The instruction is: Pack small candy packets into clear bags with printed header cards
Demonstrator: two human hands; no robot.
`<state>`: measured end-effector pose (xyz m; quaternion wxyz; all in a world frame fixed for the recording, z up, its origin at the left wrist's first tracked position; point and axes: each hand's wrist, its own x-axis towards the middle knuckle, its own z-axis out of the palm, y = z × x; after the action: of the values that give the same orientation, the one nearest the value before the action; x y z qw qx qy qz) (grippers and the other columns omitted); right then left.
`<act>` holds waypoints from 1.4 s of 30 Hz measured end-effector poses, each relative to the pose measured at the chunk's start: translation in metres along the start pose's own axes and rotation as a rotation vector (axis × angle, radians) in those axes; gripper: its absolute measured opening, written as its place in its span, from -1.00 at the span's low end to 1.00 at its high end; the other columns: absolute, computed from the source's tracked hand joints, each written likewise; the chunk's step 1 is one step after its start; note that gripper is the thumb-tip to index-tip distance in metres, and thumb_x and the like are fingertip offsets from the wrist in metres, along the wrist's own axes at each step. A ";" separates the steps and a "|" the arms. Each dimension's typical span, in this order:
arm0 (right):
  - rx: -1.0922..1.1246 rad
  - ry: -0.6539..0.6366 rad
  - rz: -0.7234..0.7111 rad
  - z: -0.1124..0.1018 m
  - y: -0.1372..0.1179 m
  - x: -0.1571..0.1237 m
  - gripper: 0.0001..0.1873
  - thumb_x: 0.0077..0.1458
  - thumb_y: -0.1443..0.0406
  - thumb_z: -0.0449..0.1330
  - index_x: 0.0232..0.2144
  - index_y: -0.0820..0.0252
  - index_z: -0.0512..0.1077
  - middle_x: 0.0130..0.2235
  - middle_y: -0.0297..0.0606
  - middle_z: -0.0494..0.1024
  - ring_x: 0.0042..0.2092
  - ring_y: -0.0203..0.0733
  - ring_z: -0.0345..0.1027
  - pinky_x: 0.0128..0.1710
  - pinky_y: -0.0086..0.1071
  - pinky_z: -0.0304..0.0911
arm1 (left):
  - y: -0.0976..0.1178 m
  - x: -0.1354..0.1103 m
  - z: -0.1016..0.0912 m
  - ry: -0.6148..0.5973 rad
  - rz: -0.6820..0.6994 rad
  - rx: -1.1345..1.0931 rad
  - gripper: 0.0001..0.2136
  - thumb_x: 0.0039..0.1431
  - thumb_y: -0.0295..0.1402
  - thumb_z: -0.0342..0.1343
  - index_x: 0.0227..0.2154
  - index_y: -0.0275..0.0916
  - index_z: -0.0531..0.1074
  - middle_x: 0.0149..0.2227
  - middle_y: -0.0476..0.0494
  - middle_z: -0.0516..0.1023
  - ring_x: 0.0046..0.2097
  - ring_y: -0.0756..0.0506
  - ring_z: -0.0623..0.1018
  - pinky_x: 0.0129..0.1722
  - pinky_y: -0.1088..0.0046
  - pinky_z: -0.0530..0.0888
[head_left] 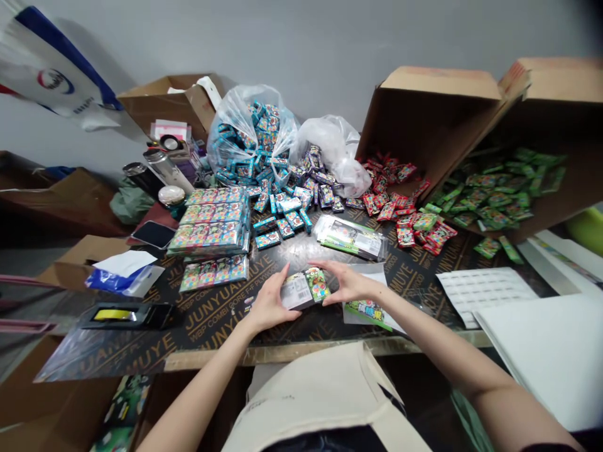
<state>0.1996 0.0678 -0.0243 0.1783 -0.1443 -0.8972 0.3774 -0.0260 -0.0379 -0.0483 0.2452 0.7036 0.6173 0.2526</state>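
Near the front of the table, both my hands frame a short row of small printed candy boxes (296,291). My left hand (271,302) grips the row's left end, thumb in front and fingers behind. This part shows a pale face with a barcode. My right hand (347,284) pinches a green candy box (318,284) at the right end, against the others. Under my right wrist lies a clear sleeve with a green printed card (367,314). Just behind my hands is a stack of similar sleeved cards (351,237).
Stacked wrapped packs (211,220) stand left, near a phone (154,235) and a tape dispenser (127,315). Loose blue boxes (268,239), purple boxes (326,196) and red packets (405,235) lie behind. A carton (471,81) holds green packets (499,194) at right.
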 end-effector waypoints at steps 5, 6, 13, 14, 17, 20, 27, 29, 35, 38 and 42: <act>-0.104 -0.020 0.037 -0.018 -0.007 0.000 -0.03 -0.28 0.16 0.35 0.15 0.11 0.01 0.08 -0.09 0.26 0.05 0.04 0.18 0.05 -0.04 -0.05 | 0.009 0.003 -0.007 -0.024 -0.006 -0.092 0.00 -0.31 -0.30 0.29 0.21 -0.23 -0.16 0.02 -0.24 0.31 0.02 -0.21 0.36 0.03 0.21 0.27; -0.087 0.008 0.050 -0.020 -0.007 -0.001 -0.01 -0.30 0.18 0.36 0.16 0.11 -0.01 0.08 -0.09 0.25 0.05 0.02 0.18 0.06 -0.05 -0.05 | 0.009 0.003 -0.010 -0.033 -0.003 -0.117 0.00 -0.31 -0.30 0.29 0.21 -0.24 -0.16 0.01 -0.24 0.31 0.01 -0.20 0.36 0.03 0.23 0.27; -0.071 -0.042 0.049 -0.030 -0.015 0.001 0.02 -0.27 0.16 0.34 0.18 0.09 -0.09 0.05 -0.12 0.27 0.06 -0.01 0.17 0.07 -0.09 -0.10 | 0.006 0.003 -0.020 -0.054 0.033 -0.164 0.02 -0.32 -0.32 0.31 0.21 -0.21 -0.19 0.00 -0.19 0.32 0.01 -0.19 0.36 0.06 0.22 0.24; -0.093 -0.079 0.034 -0.030 -0.018 0.003 0.01 -0.25 0.16 0.33 0.18 0.09 -0.10 0.06 -0.12 0.27 0.06 -0.01 0.16 0.07 -0.08 -0.10 | 0.007 0.002 -0.019 -0.071 0.049 -0.154 0.01 -0.31 -0.33 0.30 0.21 -0.19 -0.19 0.01 -0.19 0.31 0.02 -0.19 0.36 0.06 0.21 0.24; -0.143 -0.119 0.016 -0.030 -0.026 0.005 -0.01 -0.21 0.18 0.31 0.19 0.11 -0.13 0.07 -0.11 0.27 0.05 0.00 0.17 0.05 -0.09 -0.10 | 0.010 0.000 -0.015 -0.088 0.090 -0.135 -0.02 -0.28 -0.34 0.28 0.21 -0.16 -0.17 0.05 -0.20 0.27 0.04 -0.20 0.33 0.07 0.22 0.23; -0.146 -0.105 0.004 -0.026 -0.028 0.005 -0.04 -0.18 0.13 0.29 0.20 0.08 -0.11 0.11 -0.12 0.23 0.08 0.03 0.12 0.07 -0.12 -0.10 | 0.014 0.000 -0.012 -0.038 0.091 -0.134 -0.03 -0.30 -0.31 0.30 0.20 -0.15 -0.13 0.03 -0.20 0.29 0.02 -0.21 0.34 0.05 0.21 0.24; 0.419 0.703 0.292 0.024 -0.030 0.023 -0.21 -0.03 0.04 0.16 0.18 0.01 -0.08 0.13 -0.16 0.21 0.11 -0.05 0.13 0.07 -0.17 0.03 | 0.030 0.018 0.004 0.472 -0.123 -0.241 -0.08 -0.33 -0.22 0.32 0.16 -0.11 0.01 -0.08 -0.13 0.28 -0.04 -0.17 0.35 -0.01 0.25 0.28; 0.736 0.901 0.406 0.041 -0.029 0.036 -0.35 0.06 0.05 0.06 0.15 -0.01 -0.05 0.06 -0.20 0.31 0.02 -0.13 0.26 -0.02 -0.23 0.16 | 0.033 0.024 0.015 0.556 -0.177 -0.418 -0.33 -0.19 -0.21 0.26 0.06 -0.16 0.22 -0.16 -0.11 0.34 -0.11 -0.13 0.39 -0.06 0.31 0.32; 1.077 1.159 0.591 0.048 -0.022 0.060 -0.70 -0.14 0.17 0.20 -0.31 0.13 0.32 -0.38 -0.40 0.49 -0.34 -0.26 0.37 -0.32 -0.42 0.27 | 0.043 0.026 0.053 0.623 -0.310 -1.005 -0.68 0.02 -0.16 0.09 -0.22 -0.25 0.45 -0.26 -0.13 0.49 -0.19 -0.08 0.45 -0.17 0.44 0.37; 1.124 1.138 0.645 0.041 -0.023 0.058 -0.82 -0.24 0.31 0.17 -0.45 0.16 0.31 -0.55 -0.48 0.43 -0.49 -0.32 0.31 -0.45 -0.47 0.22 | 0.049 0.024 0.061 0.668 -0.360 -1.208 -0.68 -0.01 -0.14 0.12 -0.28 -0.28 0.46 -0.29 -0.12 0.52 -0.23 -0.05 0.48 -0.19 0.46 0.38; 1.170 1.050 0.747 0.039 -0.028 0.053 -0.68 -0.34 0.42 0.09 -0.39 0.13 0.24 -0.58 -0.45 0.47 -0.53 -0.26 0.33 -0.50 -0.43 0.21 | 0.054 0.025 0.058 0.630 -0.502 -1.463 -0.67 -0.01 -0.10 0.10 -0.43 -0.33 0.45 -0.46 -0.07 0.52 -0.42 -0.01 0.49 -0.32 0.47 0.41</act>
<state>0.1320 0.0458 -0.0184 0.4791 -0.4699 -0.2545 0.6963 0.0551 -0.0218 -0.0555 0.5051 0.1048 0.4754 0.7126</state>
